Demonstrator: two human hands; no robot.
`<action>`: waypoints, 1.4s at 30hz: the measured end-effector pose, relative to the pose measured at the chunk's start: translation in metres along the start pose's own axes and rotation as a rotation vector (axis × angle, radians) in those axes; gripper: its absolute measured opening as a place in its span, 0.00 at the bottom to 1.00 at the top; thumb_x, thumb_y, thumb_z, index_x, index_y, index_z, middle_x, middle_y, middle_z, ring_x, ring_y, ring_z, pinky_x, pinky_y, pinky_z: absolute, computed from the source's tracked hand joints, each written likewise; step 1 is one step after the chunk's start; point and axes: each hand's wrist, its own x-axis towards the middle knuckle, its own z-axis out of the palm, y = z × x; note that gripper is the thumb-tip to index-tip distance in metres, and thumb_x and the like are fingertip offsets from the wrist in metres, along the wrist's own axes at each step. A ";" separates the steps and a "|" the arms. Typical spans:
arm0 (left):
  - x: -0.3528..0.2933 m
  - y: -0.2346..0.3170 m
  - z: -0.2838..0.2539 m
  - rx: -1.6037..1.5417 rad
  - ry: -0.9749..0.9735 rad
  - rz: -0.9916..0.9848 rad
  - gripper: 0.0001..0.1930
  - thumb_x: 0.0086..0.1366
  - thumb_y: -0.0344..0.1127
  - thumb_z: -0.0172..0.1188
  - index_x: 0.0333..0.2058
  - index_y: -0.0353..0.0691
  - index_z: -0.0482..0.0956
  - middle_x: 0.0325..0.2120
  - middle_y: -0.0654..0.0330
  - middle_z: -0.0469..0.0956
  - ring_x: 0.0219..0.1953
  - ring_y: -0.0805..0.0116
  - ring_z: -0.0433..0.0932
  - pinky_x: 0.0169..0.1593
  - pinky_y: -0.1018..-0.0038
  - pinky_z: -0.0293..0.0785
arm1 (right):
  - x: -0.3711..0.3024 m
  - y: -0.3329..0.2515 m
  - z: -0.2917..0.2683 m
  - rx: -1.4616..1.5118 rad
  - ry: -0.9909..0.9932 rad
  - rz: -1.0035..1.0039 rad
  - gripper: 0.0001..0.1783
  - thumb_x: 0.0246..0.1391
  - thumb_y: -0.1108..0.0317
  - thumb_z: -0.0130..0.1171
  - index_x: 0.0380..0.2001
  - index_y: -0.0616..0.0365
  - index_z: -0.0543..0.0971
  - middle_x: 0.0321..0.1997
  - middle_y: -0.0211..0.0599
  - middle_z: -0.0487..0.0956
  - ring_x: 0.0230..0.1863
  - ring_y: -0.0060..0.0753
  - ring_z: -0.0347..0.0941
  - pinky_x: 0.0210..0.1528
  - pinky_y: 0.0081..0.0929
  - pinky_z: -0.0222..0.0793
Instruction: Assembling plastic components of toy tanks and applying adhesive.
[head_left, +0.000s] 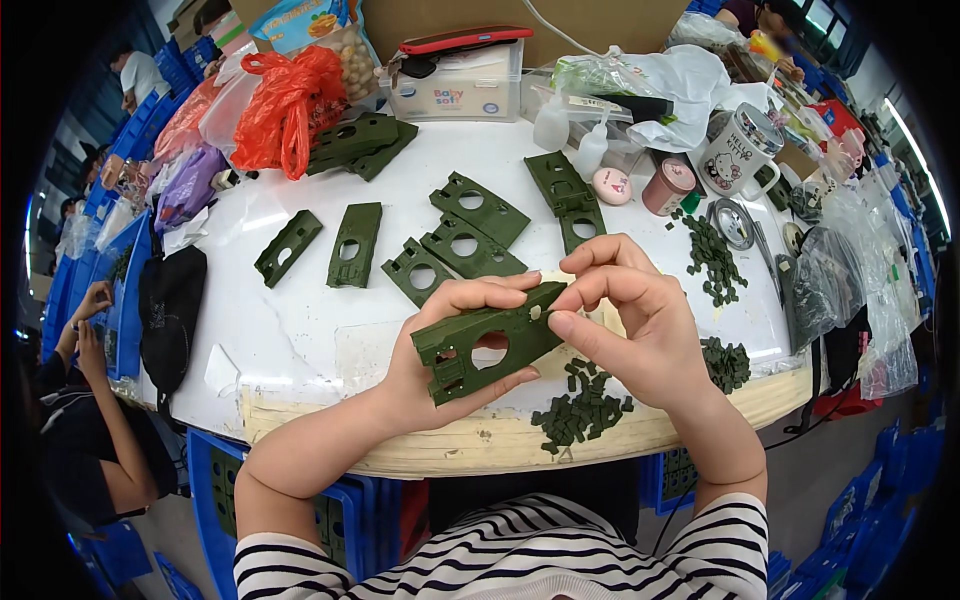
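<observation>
My left hand (408, 365) is closed round a dark green plastic hull-shaped part (527, 343) with a large round hole, holding it tilted above the table's near edge. Thumb and fingers grip its long sides. At the part's right end my right hand (645, 335) is pinched; its thumb and forefinger tips touch the corner beside a small pale spot. Anything between those fingertips is too small to make out. Just below lies a heap of small dark green plastic pieces (582, 415). Beyond my hands, several similar green hull parts (492, 212) lie on the table.
More small pieces (712, 260) lie at the right, near a white mug (742, 150), a pink tin (668, 187) and squeeze bottles (590, 148). A clear box (455, 92) and red plastic bag (290, 105) stand behind. At left, a black pouch (172, 315) hangs near another person's hands (92, 320).
</observation>
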 end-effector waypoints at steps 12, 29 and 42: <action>0.000 -0.001 0.001 0.010 -0.005 0.008 0.29 0.52 0.21 0.69 0.52 0.39 0.67 0.58 0.49 0.67 0.58 0.65 0.70 0.50 0.75 0.76 | 0.000 0.004 0.001 0.077 -0.046 0.055 0.05 0.46 0.70 0.66 0.27 0.60 0.82 0.39 0.33 0.74 0.41 0.23 0.68 0.46 0.20 0.63; 0.001 -0.004 -0.001 0.139 -0.022 0.136 0.29 0.51 0.22 0.70 0.52 0.37 0.67 0.56 0.46 0.69 0.59 0.60 0.70 0.57 0.69 0.70 | -0.001 0.004 0.004 -0.002 -0.008 0.042 0.05 0.45 0.70 0.66 0.26 0.60 0.81 0.39 0.35 0.74 0.38 0.22 0.69 0.44 0.21 0.64; 0.001 -0.006 0.000 0.098 -0.022 0.145 0.28 0.52 0.23 0.70 0.52 0.38 0.68 0.56 0.47 0.69 0.58 0.62 0.71 0.57 0.70 0.71 | -0.002 0.007 0.006 -0.070 0.041 -0.031 0.06 0.44 0.71 0.68 0.23 0.59 0.79 0.38 0.35 0.74 0.40 0.27 0.71 0.45 0.24 0.65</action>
